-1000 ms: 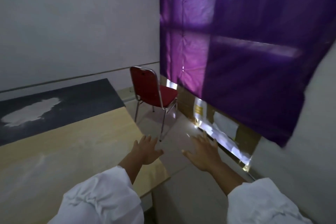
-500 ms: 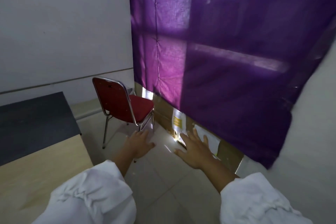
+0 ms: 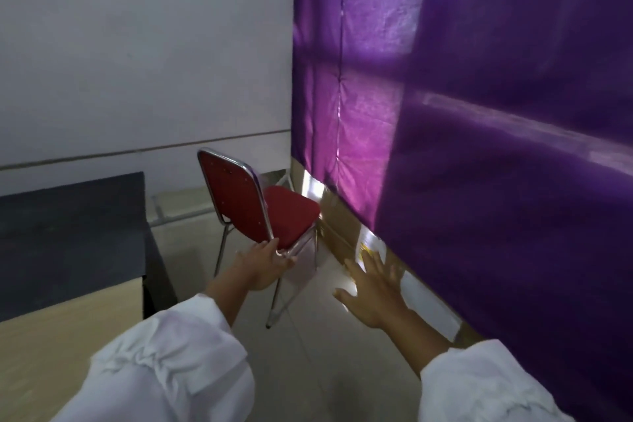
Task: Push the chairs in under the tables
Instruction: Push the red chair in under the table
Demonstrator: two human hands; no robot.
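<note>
A red chair [image 3: 270,212] with a chrome frame stands at centre frame, out on the floor and apart from the dark table [image 3: 68,233] at left and the pale wooden table [image 3: 68,336] at lower left. Its seat faces the purple curtain [image 3: 479,113] filling the right side. Our left hand [image 3: 262,265] touches the seat's near corner, fingers spread rather than clamped, probably to turn the chair. Our right hand [image 3: 373,291] hovers flat and empty, lower right.

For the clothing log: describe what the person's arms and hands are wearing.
The left sleeve and right sleeve are loose white fabric, gathered into puffy cuffs. The left hand and right hand are bare: no gloves, no watch visible.
</note>
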